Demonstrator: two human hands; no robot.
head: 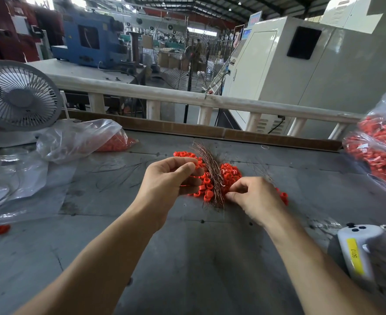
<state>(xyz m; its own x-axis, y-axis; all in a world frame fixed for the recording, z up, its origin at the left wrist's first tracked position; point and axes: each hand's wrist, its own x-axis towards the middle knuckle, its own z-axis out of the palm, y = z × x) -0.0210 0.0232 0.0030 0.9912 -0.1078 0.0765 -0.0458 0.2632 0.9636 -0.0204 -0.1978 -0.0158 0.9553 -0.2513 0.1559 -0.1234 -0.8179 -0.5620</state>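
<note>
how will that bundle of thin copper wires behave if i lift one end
Probably floppy: the copper wires are hair-thin and already curve and splay at the far tips. Likely light, and loose strands may slip out, since nothing visibly binds them.

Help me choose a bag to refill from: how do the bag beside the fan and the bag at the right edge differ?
The left bag lies slack and mostly empty; the right bag bulges, packed full. The left bag's red pieces gather at its right end; the right bag's fill it. Both are clear plastic.
</note>
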